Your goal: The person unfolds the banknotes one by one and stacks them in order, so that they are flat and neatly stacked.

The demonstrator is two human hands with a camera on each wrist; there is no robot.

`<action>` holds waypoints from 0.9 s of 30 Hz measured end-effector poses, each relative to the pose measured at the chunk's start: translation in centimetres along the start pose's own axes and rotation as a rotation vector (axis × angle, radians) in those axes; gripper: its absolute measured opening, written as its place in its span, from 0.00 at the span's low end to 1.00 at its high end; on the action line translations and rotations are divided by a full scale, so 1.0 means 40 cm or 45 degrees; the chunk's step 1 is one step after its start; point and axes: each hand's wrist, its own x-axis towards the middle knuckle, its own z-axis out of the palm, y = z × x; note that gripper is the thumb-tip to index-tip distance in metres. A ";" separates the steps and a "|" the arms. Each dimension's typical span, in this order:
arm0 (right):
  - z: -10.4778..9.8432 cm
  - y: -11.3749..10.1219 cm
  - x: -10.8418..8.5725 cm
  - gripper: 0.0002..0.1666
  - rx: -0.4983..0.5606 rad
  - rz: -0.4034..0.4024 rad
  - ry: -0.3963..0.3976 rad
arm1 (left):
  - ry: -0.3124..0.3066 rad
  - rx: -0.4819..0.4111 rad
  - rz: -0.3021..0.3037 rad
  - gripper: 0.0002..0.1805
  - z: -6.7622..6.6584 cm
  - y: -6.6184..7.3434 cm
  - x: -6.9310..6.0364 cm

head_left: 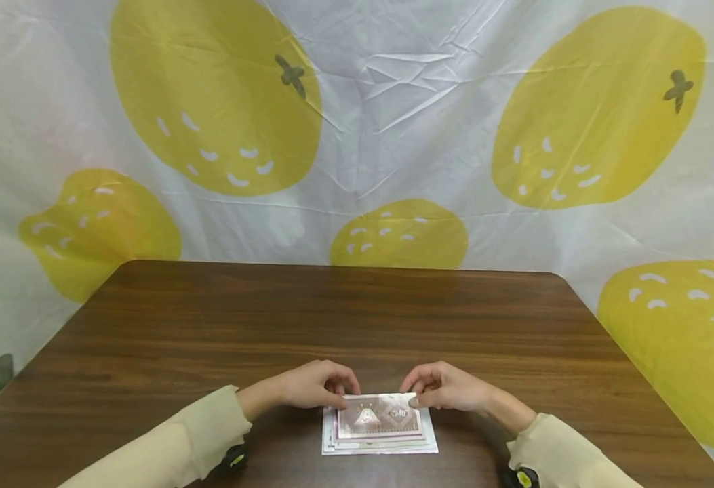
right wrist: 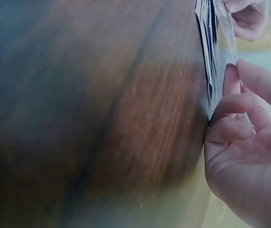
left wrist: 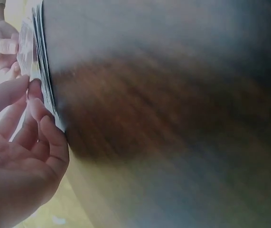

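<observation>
A shiny pinkish printed sheet (head_left: 380, 417), which looks thin and partly see-through in the wrist views, tops a small pile of flat sheets (head_left: 393, 445). My left hand (head_left: 316, 385) pinches the top sheet's upper left corner between thumb and forefinger. At its upper right corner, my right hand (head_left: 451, 388) pinches the same sheet. The edge near my fingers is lifted a little off the pile, as both the left wrist view, with the sheet (left wrist: 26, 47), and the right wrist view, with the layered pile (right wrist: 206, 47), show. What is printed on the lower sheets is mostly covered.
A dark brown wood-grain table (head_left: 332, 318) stretches out ahead and to both sides. Behind it hangs a white curtain (head_left: 393, 135) with large yellow lemons. Dark bands with yellow-green marks (head_left: 524, 478) show at both sleeves.
</observation>
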 end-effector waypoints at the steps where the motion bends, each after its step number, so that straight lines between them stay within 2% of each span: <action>1: 0.000 0.000 0.001 0.12 -0.017 0.001 0.003 | 0.001 0.028 0.003 0.09 0.001 0.000 0.001; 8: 0.009 -0.003 0.004 0.10 -0.188 -0.018 0.033 | 0.024 0.202 -0.005 0.10 0.010 -0.006 0.004; 14: 0.019 -0.010 0.004 0.11 -0.355 0.002 0.092 | 0.069 0.350 0.048 0.08 0.016 -0.006 0.001; 18: 0.024 -0.011 0.003 0.10 -0.465 0.020 0.124 | 0.068 0.389 0.079 0.07 0.016 -0.001 -0.003; 22: 0.026 -0.013 -0.001 0.10 -0.585 0.024 0.155 | 0.047 0.448 0.078 0.12 0.019 0.004 -0.007; 27: 0.031 -0.023 -0.008 0.17 -0.687 -0.006 0.135 | 0.035 0.463 0.090 0.15 0.019 0.010 -0.012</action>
